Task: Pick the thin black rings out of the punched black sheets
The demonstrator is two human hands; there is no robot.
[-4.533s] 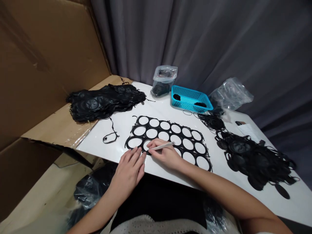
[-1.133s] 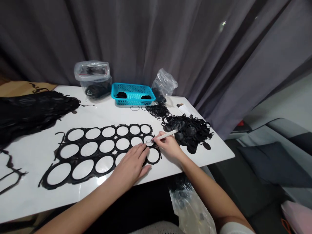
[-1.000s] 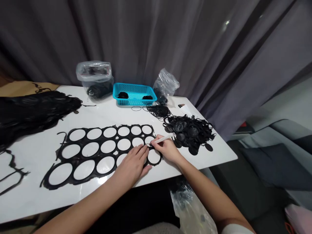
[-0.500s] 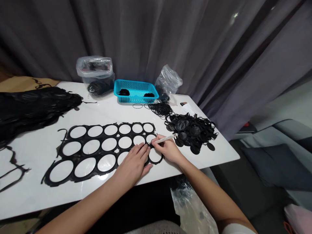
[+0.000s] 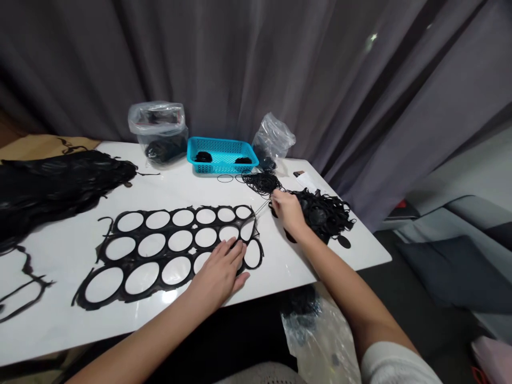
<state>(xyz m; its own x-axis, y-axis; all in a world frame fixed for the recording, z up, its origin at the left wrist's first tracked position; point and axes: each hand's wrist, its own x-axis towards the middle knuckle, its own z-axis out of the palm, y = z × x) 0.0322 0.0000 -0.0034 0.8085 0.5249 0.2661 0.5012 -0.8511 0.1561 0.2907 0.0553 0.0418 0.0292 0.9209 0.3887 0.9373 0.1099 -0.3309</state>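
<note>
Lower left, a probably light, stretchy black sheet (image 5: pixel 158 260), best held by its rims, is being pressed by the flat left hand (image 5: pixel 222 266); a strand (image 5: pixel 262 208) is being pinched by the right hand (image 5: pixel 287 209).

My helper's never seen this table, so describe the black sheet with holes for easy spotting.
On the white table, between a dark heap at left and a tangled pile at right, lies a broad black sheet, the left hand resting on it. Unlike them, it is spread out, with three rows of large round holes.
</note>
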